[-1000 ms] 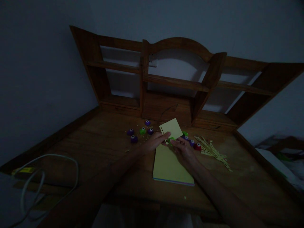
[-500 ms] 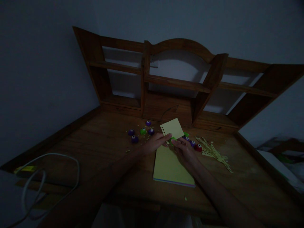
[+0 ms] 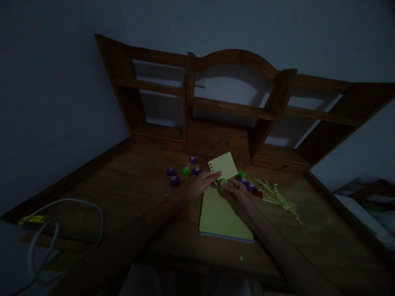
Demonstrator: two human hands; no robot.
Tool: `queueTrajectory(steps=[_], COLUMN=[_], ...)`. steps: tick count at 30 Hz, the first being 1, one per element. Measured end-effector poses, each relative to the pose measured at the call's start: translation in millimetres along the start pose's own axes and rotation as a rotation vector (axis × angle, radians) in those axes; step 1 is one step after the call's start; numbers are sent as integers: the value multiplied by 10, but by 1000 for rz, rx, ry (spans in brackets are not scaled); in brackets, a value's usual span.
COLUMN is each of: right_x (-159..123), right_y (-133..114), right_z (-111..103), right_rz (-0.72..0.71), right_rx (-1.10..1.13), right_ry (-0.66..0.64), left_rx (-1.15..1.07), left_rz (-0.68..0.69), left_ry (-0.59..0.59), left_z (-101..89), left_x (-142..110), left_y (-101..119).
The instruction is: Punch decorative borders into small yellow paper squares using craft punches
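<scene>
Yellow paper [image 3: 227, 165] (partly perforated), left hand [image 3: 203, 183] pinching it, right hand [image 3: 240, 194] gripping green punch [image 3: 221, 181]

Punches [image 3: 221, 180] — three green; six purple; one red

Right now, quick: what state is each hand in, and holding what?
Left hand: closed, pinching the paper by its lower edge.
Right hand: closed on a green punch at the same edge.

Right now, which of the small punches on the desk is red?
The red punch is the one beside the yellow strips, right of the right hand; the other punches show purple or green.
</scene>
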State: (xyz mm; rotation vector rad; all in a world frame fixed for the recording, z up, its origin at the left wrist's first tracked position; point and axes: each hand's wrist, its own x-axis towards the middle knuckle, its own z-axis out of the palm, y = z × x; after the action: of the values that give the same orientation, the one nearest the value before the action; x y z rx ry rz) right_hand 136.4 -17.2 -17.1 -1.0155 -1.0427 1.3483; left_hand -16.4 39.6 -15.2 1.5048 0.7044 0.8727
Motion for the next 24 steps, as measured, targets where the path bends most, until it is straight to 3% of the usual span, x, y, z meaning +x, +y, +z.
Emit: queueTrajectory(steps=[7, 14, 24], right_x=[-10, -33, -14], right_y=[0, -50, 16], right_z=[24, 41, 27], right_rz=[39, 12, -7], right_rx=[-3, -43, -45], right_ry=[-9, -26, -53], left_rx=[42, -83, -180], left_rz=[39, 29, -12], left_ry=[112, 130, 261], left_z=[-71, -78, -98], left_x=[24, 66, 95], left_y=[-23, -87, -23])
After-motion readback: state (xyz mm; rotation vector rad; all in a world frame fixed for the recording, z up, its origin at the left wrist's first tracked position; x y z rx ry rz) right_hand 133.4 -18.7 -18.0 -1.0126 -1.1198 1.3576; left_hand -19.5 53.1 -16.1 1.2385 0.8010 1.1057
